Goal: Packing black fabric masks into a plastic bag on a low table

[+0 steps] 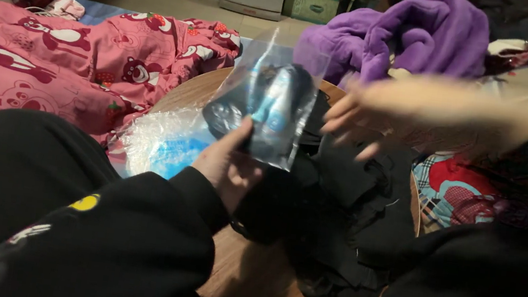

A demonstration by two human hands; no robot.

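Observation:
My left hand (230, 164) holds up a clear plastic bag (268, 102) with a dark item and a light blue piece inside. My right hand (376, 112) is blurred with motion just right of the bag, fingers spread, nothing in it. Below both hands a heap of black cloth (337, 204) lies on a round wooden table (248, 281). Black sleeves cover both of my arms.
A crumpled clear wrapper with a blue patch (164, 143) lies on the table's left edge. A pink cartoon-print blanket (53, 62) spreads at left. A purple fleece garment (411, 39) is piled behind the table. Patterned fabric (460, 193) sits at right.

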